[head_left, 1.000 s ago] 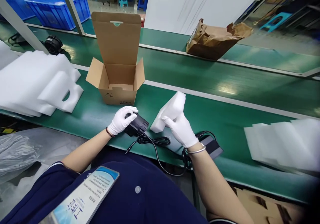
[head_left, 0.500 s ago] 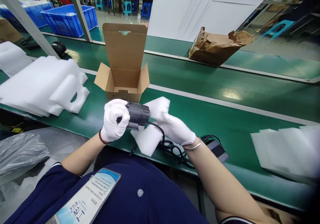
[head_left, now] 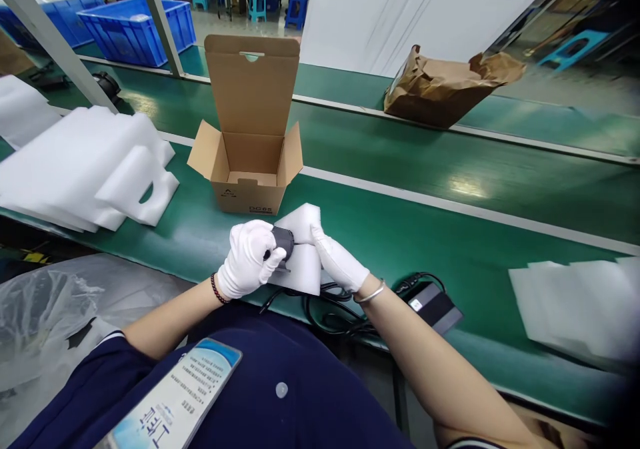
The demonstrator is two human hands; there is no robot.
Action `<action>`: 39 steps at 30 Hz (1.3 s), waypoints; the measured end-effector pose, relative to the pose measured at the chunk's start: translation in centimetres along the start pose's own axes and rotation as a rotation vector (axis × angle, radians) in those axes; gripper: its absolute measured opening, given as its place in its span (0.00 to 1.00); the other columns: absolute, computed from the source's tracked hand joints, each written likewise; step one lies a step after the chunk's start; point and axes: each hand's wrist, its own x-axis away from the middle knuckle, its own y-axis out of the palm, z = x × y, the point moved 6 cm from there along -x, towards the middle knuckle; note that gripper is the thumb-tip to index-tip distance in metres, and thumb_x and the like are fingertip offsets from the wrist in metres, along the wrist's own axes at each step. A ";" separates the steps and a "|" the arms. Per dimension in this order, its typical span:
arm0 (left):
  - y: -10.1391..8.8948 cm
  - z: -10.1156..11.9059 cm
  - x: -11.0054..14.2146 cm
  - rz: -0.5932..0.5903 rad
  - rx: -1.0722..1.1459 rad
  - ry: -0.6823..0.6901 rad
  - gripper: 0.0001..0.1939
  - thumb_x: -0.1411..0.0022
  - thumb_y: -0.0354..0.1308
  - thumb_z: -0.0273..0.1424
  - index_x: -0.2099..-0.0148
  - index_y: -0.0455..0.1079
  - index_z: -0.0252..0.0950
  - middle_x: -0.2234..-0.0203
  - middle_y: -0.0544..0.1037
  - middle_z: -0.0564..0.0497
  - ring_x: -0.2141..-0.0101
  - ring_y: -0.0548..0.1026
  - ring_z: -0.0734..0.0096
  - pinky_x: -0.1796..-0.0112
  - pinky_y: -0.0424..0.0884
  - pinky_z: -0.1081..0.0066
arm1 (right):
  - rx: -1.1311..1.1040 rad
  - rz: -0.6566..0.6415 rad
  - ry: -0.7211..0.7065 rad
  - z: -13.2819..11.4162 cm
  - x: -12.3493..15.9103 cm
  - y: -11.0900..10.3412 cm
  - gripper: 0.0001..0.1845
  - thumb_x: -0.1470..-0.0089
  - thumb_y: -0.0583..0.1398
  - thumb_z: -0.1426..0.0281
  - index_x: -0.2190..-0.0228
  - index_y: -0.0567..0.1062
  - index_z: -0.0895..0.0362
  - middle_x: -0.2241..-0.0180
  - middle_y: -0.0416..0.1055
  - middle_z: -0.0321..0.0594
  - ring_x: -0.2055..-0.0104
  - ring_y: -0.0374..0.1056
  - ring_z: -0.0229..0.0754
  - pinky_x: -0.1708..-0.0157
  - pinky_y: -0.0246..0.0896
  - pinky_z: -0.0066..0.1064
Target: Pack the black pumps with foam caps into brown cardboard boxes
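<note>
My left hand (head_left: 249,261), in a white glove, is closed around a black cylindrical pump (head_left: 284,241). Its far end sits in the opening of a white foam piece (head_left: 302,270), which covers much of the body. My right hand (head_left: 341,258), also gloved, presses along the foam's right side and holds it. Foam shows above and below the pump. A coiled black cable (head_left: 330,312) lies under the foam and right hand. Beside my right wrist rests a black power adapter (head_left: 435,307). An open cardboard box (head_left: 245,199) stands just beyond my hands, flaps spread.
Stacked white foam sheets (head_left: 70,169) lie at left, with more foam sheets (head_left: 575,309) at right. A crumpled brown paper bag (head_left: 440,95) and a blue crate (head_left: 133,32) stand at the back. A slanted metal post (head_left: 65,49) rises at left. Clear plastic (head_left: 45,295) hangs near the front edge.
My left hand has lifted the pump off the bench and pushed it rightward into the foam. My right hand has brought the foam left and lower, turning it to meet the pump.
</note>
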 end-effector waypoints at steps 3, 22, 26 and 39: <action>-0.2 0.6 0.4 0.074 -0.086 -0.045 0.15 0.30 0.47 0.41 0.67 0.62 0.38 0.71 0.74 0.48 0.58 0.75 0.59 0.54 0.69 0.60 | 0.290 0.113 -0.046 0.0 -0.4 -0.5 0.38 0.37 0.41 0.40 0.58 0.78 0.53 0.59 0.78 0.47 0.55 0.74 0.54 0.55 0.70 0.46; -0.8 -0.3 -0.5 -0.064 -0.059 -0.112 0.53 0.49 0.13 0.68 0.70 0.69 0.37 0.67 0.74 0.40 0.56 0.73 0.51 0.54 0.70 0.53 | 1.070 -0.074 -1.051 -8.9 2.3 6.2 0.11 0.37 0.54 0.72 0.69 0.74 0.55 0.75 0.71 0.40 0.73 0.63 0.40 0.74 0.50 0.31; -10.1 -7.6 -3.1 -0.010 -0.500 -0.370 0.38 0.39 0.39 0.65 0.59 0.71 0.36 0.55 0.74 0.39 0.51 0.71 0.50 0.49 0.67 0.55 | 0.958 -0.044 -1.105 -9.1 2.2 6.3 0.10 0.37 0.54 0.76 0.68 0.73 0.57 0.74 0.71 0.39 0.72 0.64 0.40 0.71 0.55 0.30; -13.1 -8.0 5.3 -0.528 -0.319 -1.022 0.27 0.34 0.49 0.50 0.39 0.63 0.42 0.52 0.78 0.47 0.54 0.78 0.53 0.53 0.72 0.59 | 1.000 -0.108 -1.059 -8.8 1.6 7.0 0.09 0.39 0.55 0.76 0.69 0.74 0.58 0.72 0.72 0.39 0.71 0.64 0.41 0.69 0.54 0.32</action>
